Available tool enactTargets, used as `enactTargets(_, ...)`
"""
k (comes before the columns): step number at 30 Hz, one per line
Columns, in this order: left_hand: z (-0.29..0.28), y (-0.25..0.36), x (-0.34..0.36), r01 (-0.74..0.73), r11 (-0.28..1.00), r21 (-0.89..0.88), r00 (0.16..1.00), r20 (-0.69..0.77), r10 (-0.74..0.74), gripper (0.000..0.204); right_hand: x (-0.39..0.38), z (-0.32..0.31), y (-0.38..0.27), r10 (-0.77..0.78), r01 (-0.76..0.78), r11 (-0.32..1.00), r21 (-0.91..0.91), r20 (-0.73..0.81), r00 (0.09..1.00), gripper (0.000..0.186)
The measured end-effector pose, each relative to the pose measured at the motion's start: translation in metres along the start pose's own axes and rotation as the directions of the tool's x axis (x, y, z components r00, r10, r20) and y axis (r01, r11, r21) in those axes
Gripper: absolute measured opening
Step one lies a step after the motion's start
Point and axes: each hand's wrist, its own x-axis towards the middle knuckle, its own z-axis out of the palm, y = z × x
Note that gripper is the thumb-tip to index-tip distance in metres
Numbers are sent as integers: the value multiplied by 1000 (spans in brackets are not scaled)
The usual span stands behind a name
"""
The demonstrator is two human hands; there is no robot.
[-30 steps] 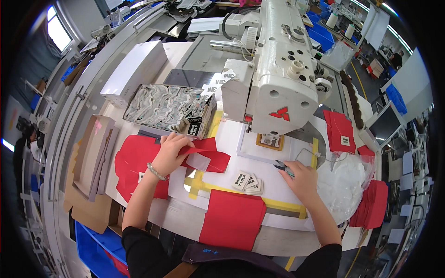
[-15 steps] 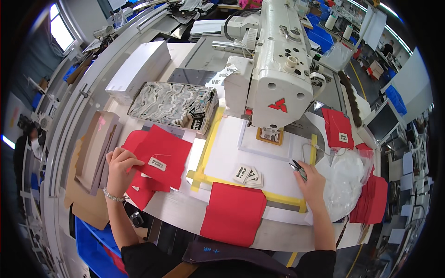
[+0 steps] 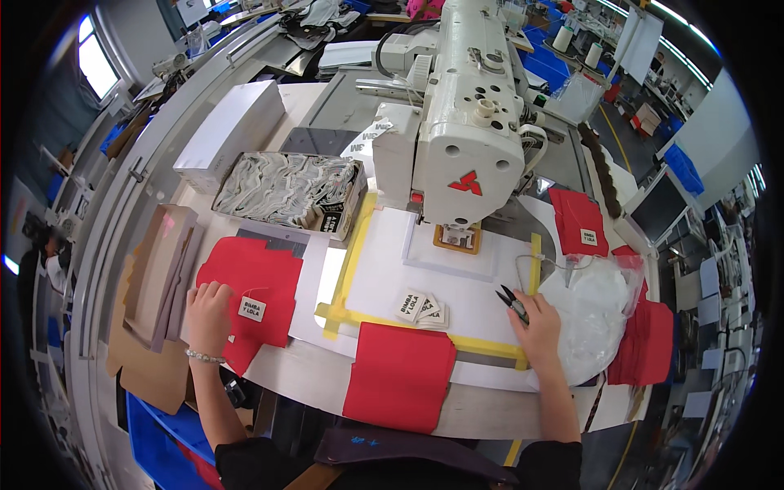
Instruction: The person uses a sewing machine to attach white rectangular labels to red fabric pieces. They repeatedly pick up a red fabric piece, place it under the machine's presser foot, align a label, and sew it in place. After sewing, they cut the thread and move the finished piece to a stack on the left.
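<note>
My left hand (image 3: 210, 314) is at the left edge of a stack of red fabric pieces (image 3: 273, 278), its fingers curled on the top piece; the thumb is mostly hidden. On that piece sits a small white label (image 3: 251, 308) with dark print and a loose thread above it. My right hand (image 3: 539, 327) grips a pair of thread snips (image 3: 515, 306), blades pointing up and left, over the right side of the white work sheet (image 3: 376, 269). Several loose white labels (image 3: 420, 308) overlap between my hands. Nearer to me lies another red stack (image 3: 398, 377).
A white sewing machine (image 3: 469, 155) stands over the yellow-taped sheet. Left of it are a box of folded label strips (image 3: 290, 192), a long white box (image 3: 229, 135) and an open cardboard tray (image 3: 159, 278). To the right lie a clear plastic bag (image 3: 584, 318) and more red pieces (image 3: 641, 347).
The labelled red piece, held askew over the left stack before, now lies flat on it. My left hand has turned and moved slightly down. My right hand still holds the snips; the view has shifted a little.
</note>
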Motion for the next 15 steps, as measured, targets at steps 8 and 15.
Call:
enactTargets(8, 14, 89, 66, -341, 893, -293, 940, -76, 333, 13, 2, -2, 1, -12, 12, 1000, -18, 19, 1000, 29)
enactTargets(15, 38, 155, 86, -545, 718, -434, 809, -48, 585, 17, -2, -10, -1, 39, -36, 997, -63, 40, 998, 23)
